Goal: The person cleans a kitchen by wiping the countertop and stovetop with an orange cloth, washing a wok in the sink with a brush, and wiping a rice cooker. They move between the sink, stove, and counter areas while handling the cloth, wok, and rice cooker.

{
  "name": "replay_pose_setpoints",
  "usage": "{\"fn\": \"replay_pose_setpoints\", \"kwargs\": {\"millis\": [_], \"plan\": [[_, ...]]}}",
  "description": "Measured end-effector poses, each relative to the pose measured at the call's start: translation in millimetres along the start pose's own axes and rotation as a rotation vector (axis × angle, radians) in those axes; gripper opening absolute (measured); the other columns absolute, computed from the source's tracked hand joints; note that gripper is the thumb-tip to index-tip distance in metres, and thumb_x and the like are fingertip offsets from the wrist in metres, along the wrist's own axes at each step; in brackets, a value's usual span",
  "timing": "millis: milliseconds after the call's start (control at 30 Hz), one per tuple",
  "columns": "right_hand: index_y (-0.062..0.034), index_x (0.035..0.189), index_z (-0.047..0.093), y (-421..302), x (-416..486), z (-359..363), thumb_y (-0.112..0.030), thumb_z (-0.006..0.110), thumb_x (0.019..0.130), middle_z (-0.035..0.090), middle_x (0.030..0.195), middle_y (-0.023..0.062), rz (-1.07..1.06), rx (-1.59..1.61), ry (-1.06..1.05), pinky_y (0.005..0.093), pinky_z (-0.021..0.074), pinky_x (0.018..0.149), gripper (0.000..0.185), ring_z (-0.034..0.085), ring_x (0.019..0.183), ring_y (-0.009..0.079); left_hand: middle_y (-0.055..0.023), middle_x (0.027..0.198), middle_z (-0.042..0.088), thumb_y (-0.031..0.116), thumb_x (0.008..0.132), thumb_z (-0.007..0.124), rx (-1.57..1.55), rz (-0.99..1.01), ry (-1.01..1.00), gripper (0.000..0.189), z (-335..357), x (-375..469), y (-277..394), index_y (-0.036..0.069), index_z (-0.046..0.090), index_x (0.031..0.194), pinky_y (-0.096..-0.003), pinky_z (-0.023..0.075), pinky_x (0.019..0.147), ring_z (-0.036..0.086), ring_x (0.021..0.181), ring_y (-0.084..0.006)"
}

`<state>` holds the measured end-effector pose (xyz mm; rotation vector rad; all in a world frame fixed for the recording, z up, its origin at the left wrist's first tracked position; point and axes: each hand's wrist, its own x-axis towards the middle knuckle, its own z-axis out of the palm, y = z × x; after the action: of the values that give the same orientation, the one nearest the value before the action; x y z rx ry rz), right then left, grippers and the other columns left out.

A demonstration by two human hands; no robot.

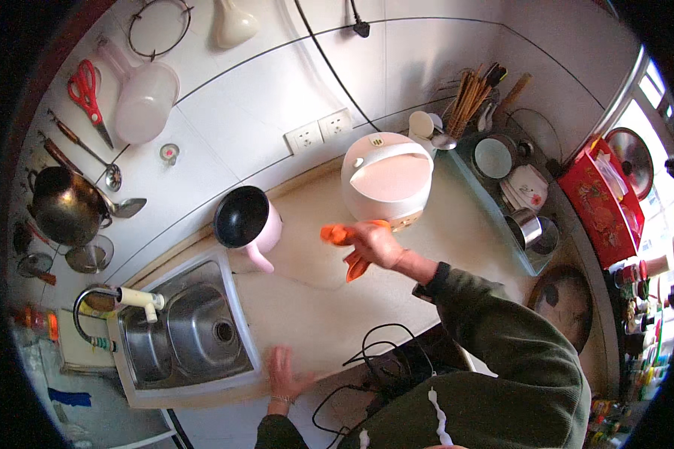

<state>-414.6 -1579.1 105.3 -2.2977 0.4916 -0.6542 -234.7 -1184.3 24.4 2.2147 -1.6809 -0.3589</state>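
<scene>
An orange cloth (357, 268) is bunched in my right hand (377, 244), which is held over the countertop (297, 314) close to the front of a white and pink rice cooker (390, 177). Folds of the cloth stick out on both sides of my fingers. My left hand (283, 373) rests on the counter's front edge beside the sink, fingers spread, with nothing in it. Farther back, near the wall, stands a pink pot with a black interior (242, 218), its handle pointing towards me.
A double-bowl steel sink (202, 328) with a faucet (140, 298) lies at the left. Scissors (85, 92), ladles and a wok (70, 205) hang on the wall. At the right, a glass-sided tray (488, 207) holds bowls and cups near a red box (601, 207). Black cables (365, 359) cross the front edge.
</scene>
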Motion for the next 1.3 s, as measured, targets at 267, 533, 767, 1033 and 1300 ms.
{"fn": "replay_pose_setpoints", "kwargs": {"millis": [267,533,767,1033,1300], "plan": [[0.0020,0.122,0.053,-9.4,-13.1,-29.0,-0.036,0.053,0.096,0.062,0.105,0.0091,0.564,0.773,-0.165,0.0298,0.0492,0.083,0.046,0.059,0.095,0.0160,-0.0139,0.138,0.040,0.027,0.079,0.075,-1.251,-0.215,0.113,0.080,-0.7,184.9,154.1,0.005,0.029,0.141,-0.0364,0.0486,0.092,0.045,0.122,-0.0255],[0.0002,0.111,0.063,-0.3,28.9,-142.8,-0.021,0.054,0.096,0.068,0.102,0.0151,0.133,0.064,0.190,0.0335,0.0511,0.082,0.027,0.065,0.091,0.0222,-0.0058,0.122,0.057,0.024,0.097,0.051,-1.857,-0.416,0.389,0.038,21.4,263.0,206.2,0.003,0.048,0.128,-0.0335,0.0474,0.094,0.057,0.110,-0.0167],[-0.0022,0.096,0.066,88.8,80.2,-130.7,-0.025,0.055,0.092,0.066,0.088,0.0173,-0.024,-0.449,0.338,0.0416,0.0504,0.071,0.026,0.064,0.076,0.0354,-0.0214,0.145,0.027,0.033,0.098,0.045,-1.124,-0.159,0.475,0.055,60.7,322.5,255.0,0.002,0.030,0.140,-0.0456,0.0190,0.110,0.025,0.135,-0.0356],[-0.0031,0.080,0.063,97.1,78.9,-126.5,-0.025,0.052,0.090,0.062,0.076,0.0162,0.066,-0.439,0.336,0.0415,0.0471,0.066,0.026,0.060,0.071,0.0351,-0.0221,0.141,0.035,0.028,0.097,0.047,-1.140,-0.270,0.900,0.048,132.4,373.2,236.1,0.002,0.037,0.136,-0.0488,0.0217,0.108,0.033,0.129,-0.0396],[-0.0024,0.078,0.062,96.8,78.9,-119.0,-0.021,0.054,0.088,0.060,0.072,0.0159,0.058,-0.422,0.445,0.0417,0.0471,0.066,0.023,0.059,0.069,0.0345,-0.0074,0.105,0.061,0.043,0.096,0.049,-1.750,-0.555,0.592,0.049,123.2,431.5,134.5,0.001,0.054,0.120,-0.0315,0.0455,0.083,0.058,0.089,-0.0157]]}}
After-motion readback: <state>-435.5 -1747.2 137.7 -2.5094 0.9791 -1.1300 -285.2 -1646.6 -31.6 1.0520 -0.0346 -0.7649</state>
